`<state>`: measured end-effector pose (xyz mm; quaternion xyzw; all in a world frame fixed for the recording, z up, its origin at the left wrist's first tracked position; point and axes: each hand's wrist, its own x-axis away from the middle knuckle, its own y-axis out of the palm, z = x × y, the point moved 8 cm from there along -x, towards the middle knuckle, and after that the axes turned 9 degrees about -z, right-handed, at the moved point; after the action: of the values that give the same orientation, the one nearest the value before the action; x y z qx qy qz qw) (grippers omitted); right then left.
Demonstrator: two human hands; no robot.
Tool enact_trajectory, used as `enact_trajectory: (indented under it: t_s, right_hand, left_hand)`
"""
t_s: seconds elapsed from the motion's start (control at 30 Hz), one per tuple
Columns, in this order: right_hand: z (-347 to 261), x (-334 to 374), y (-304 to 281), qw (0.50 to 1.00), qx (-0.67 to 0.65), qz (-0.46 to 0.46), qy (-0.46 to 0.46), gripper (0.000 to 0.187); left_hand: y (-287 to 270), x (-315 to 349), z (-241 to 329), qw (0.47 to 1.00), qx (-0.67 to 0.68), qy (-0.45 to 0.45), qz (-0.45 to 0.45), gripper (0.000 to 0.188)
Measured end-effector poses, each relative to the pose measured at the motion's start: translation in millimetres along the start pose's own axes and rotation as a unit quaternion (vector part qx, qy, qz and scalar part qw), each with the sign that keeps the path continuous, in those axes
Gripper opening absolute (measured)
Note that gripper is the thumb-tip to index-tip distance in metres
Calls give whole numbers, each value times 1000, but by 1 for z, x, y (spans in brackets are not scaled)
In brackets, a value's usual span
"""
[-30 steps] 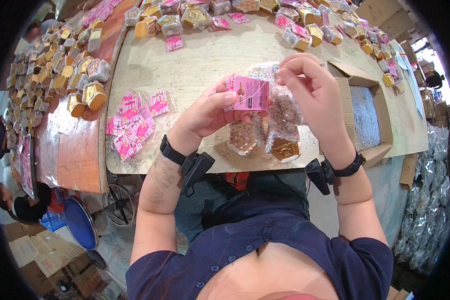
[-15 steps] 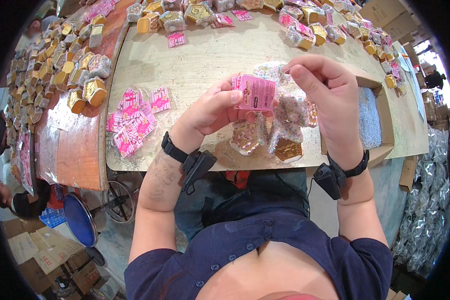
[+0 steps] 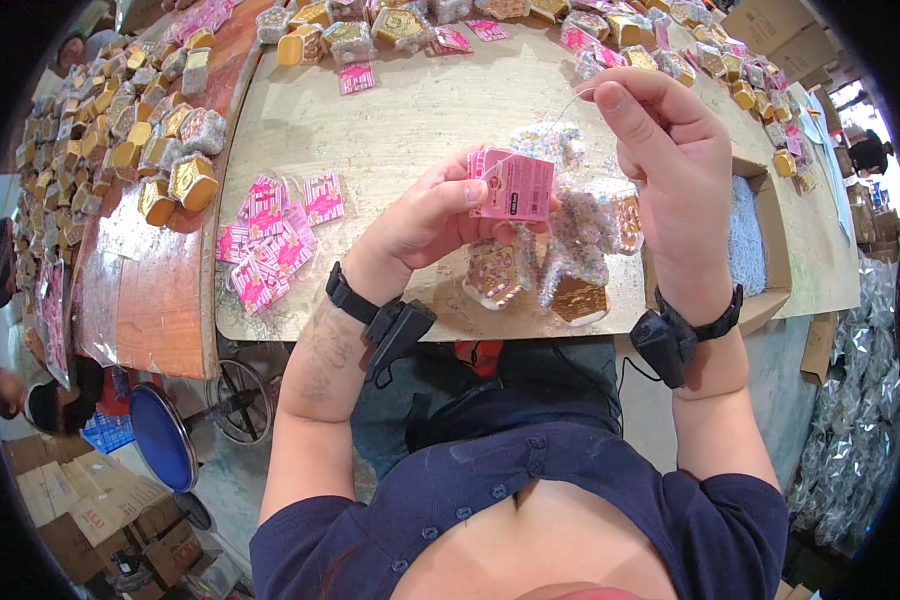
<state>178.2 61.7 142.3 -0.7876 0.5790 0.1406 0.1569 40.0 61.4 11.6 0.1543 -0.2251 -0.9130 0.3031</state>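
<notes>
Pinched between the thumb and fingers of my left hand [image 3: 432,215] is a small stack of pink printed cards [image 3: 515,186], raised above the table. My right hand [image 3: 670,140] is up to the right of it, thumb and forefinger closed on a thin white string [image 3: 560,118]. That string slants down to the top of the cards. Under my hands lie several house-shaped ornaments covered in pale beads, among them one with a gold underside [image 3: 578,297] and one with a brown decorated front [image 3: 495,272]. My left hand partly hides the nearest ones.
Loose pink cards [image 3: 270,240] lie in a pile at the left of the table [image 3: 390,120]. An open cardboard box [image 3: 770,270] of pale blue strings [image 3: 745,235] sits at the right. Many gold-based ornaments [image 3: 192,182] crowd the wooden table at left and the far edge.
My right hand has moved up and slightly right, drawing the string out into a longer line above the cards. My left hand has stayed nearly still with the cards.
</notes>
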Motion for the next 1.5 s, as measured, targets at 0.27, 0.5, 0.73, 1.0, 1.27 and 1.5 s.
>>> enact_trajectory:
  t_s: [0.27,0.5,0.73,1.0,1.27,1.5]
  right_hand:
    - [0,3,-8,1000,1,7,17,18]
    - [2,0,2,1000,-29,-5,4,18]
    - [1,-10,13,1000,8,-20,-12,16]
    - [8,6,0,995,87,1,55,14]
    - [16,29,-20,978,193,34,65,10]
    - [14,19,-9,979,192,34,51,10]
  left_hand:
    - [-3,-2,-1,1000,1,5,-3,82]
    - [-4,-2,-4,1000,7,10,-6,82]
    - [1,-1,-2,1000,6,3,-2,85]
    - [-1,0,-2,1000,0,-3,2,85]
    - [-6,-2,-4,1000,17,11,-12,82]
    - [-1,-2,-1,1000,19,10,-18,81]
